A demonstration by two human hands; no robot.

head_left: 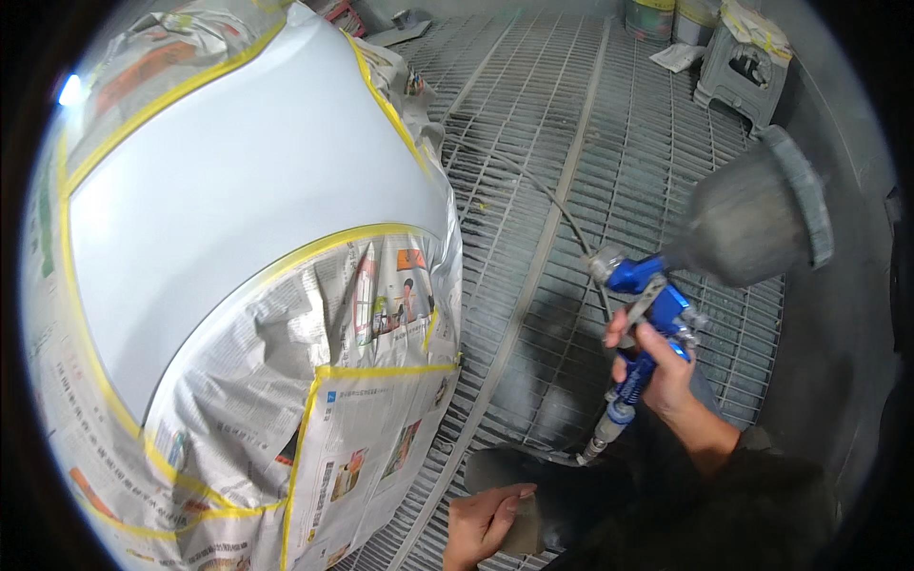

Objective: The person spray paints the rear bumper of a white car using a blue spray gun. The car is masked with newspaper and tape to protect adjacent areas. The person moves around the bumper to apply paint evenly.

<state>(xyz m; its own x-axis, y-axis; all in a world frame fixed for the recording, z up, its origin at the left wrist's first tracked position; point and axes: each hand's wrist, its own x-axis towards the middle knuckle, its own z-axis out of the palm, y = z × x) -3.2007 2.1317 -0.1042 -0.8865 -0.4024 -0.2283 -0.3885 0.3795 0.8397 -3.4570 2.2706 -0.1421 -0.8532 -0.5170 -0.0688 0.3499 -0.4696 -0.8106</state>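
My right hand (662,371) is wrapped around the handle of a blue spray gun (628,385), with fingers by its trigger. A grey, paint-dusted cup (752,224) sits on top of the gun, tilted to the right. The nozzle points left, toward a glossy white car body panel (248,143), with a gap between them. My left hand (484,523) is low in front of me, fingers curled by a brownish-tan piece (524,533) that I cannot make out. Yellow masking tape (324,246) edges the panel, and newspaper (257,371) covers the parts around it.
A thin hose (543,186) runs across the metal floor grating (514,105) behind the gun. At the far right stands a grey step stool (747,76) with a paper-like cover on top, beside a can (650,17). A dark grey wall (838,314) rises on the right.
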